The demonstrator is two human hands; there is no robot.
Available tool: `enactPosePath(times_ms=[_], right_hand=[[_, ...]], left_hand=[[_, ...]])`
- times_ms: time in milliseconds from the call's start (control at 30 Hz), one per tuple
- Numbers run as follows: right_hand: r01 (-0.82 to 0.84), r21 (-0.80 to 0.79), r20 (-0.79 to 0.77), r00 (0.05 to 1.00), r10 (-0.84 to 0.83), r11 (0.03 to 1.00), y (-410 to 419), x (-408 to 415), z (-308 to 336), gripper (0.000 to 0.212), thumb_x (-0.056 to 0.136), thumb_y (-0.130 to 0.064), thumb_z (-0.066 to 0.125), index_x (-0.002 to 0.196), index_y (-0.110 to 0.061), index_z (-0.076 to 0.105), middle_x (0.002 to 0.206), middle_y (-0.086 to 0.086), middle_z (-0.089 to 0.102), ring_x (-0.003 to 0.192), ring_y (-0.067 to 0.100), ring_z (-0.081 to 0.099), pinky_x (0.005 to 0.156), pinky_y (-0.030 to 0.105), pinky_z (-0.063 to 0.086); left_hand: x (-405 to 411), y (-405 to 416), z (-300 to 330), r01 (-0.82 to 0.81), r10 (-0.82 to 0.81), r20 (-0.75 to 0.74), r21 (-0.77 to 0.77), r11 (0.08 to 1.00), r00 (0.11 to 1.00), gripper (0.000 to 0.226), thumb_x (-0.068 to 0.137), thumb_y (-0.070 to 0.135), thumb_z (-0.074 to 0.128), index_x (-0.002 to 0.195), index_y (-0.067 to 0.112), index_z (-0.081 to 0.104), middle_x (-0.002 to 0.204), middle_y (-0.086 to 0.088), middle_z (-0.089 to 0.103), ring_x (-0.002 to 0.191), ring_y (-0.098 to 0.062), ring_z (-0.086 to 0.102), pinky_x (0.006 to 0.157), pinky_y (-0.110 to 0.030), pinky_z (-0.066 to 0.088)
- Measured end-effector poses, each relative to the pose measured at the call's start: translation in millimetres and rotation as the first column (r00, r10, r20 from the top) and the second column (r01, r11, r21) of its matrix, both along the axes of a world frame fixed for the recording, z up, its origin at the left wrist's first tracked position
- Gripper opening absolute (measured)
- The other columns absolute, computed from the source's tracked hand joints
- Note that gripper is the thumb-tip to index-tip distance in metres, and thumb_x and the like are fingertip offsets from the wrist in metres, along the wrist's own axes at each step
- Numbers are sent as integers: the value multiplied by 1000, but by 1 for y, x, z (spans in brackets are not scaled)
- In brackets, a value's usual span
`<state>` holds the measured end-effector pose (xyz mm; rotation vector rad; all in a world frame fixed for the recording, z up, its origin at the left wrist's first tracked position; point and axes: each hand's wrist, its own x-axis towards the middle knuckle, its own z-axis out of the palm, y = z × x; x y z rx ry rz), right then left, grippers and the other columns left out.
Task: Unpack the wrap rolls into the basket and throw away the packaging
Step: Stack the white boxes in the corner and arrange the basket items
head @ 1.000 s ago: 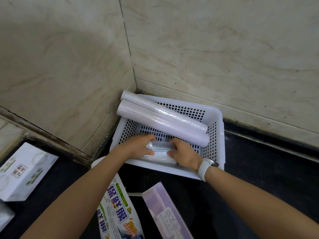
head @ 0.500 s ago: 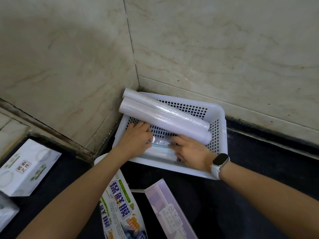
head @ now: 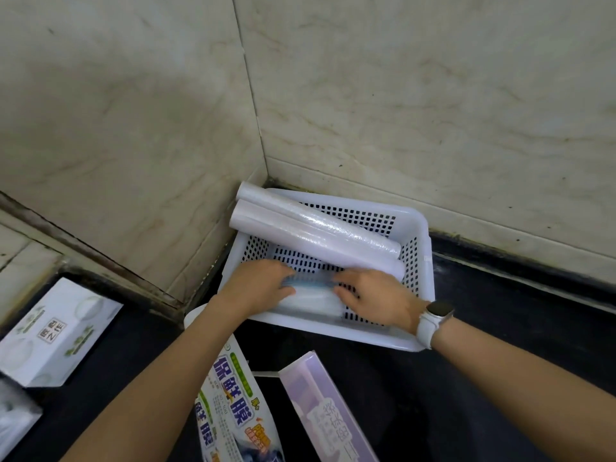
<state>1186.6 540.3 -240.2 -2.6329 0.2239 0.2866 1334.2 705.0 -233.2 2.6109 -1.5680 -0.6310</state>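
Unpacking looks nearly done: two long white wrap rolls lie slantwise in the white perforated plastic basket. A shorter bluish clear roll sits by its near wall, left hand curled over one end, right hand flatter on the other. The printed plastic wrapper and lilac cardboard box (neither binned) lie on the black tabletop.

Your left hand grips a clear roll in the basket. Your right hand rests on it, two wrapped rolls just beyond.
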Motion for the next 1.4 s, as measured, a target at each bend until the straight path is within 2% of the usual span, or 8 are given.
enactPosePath(times_ms=[100,267,500,767,967,1167,1267,1400], right_hand=[[101,-28,153,984,-96,994,-6,-2,9,24,93,-30,40,102,-18,60,97,3,66,78,19,62,67,30,52],[169,-182,225,966,-127,969,-10,13,6,40,89,-26,52,124,-10,44,122,11,50,107,27,46,90,39,44],[238,-249,121,969,-213,939,-12,31,-8,60,83,-41,57,131,-16,33,126,9,45,113,28,41,95,45,38],[177,-148,80,983,-167,973,-25,32,-5,67,79,-40,63,134,-15,33,127,10,44,116,26,39,99,44,36],[173,-10,206,964,-167,985,-23,25,5,65,77,-32,66,129,-7,38,123,11,44,110,20,41,98,33,41],[311,16,398,870,-291,950,-46,32,35,53,75,-25,68,118,-2,46,110,14,47,95,16,37,82,27,34],[318,-51,399,875,-273,947,-58,41,39,54,76,-24,68,121,-2,46,112,18,48,101,26,43,85,30,36],[316,-45,372,885,-278,948,-60,52,35,56,75,-22,68,122,-1,46,114,19,49,105,31,44,91,39,39]], left_hand=[[-4,4,9,2,27,99,-274,962,995,19,89,27,54,93,13,66,91,-6,70,83,-25,63,68,-34,49],[-3,0,11,24,66,168,-485,874,984,9,79,8,68,87,5,70,85,-13,69,79,-31,64,74,-41,50],[-3,11,-21,-93,89,-32,-172,981,996,46,91,31,50,135,20,43,143,-4,43,127,-24,41,106,-41,34],[0,-3,-18,22,-19,-23,134,991,1000,35,96,35,34,109,20,63,121,-2,60,108,-21,53,101,-40,27],[-5,0,-14,5,7,84,-138,990,996,33,96,34,37,120,19,56,119,-1,63,105,-21,55,96,-36,31],[-3,-7,6,75,45,248,-453,888,968,8,83,12,61,79,8,68,72,-9,67,70,-29,62,63,-31,41],[5,-30,13,66,134,366,-486,871,921,31,71,5,70,101,11,67,99,-10,70,94,-30,64,80,-42,49],[18,-53,8,33,83,443,-247,968,893,65,78,5,61,137,14,37,144,-11,42,134,-27,36,112,-58,14]])
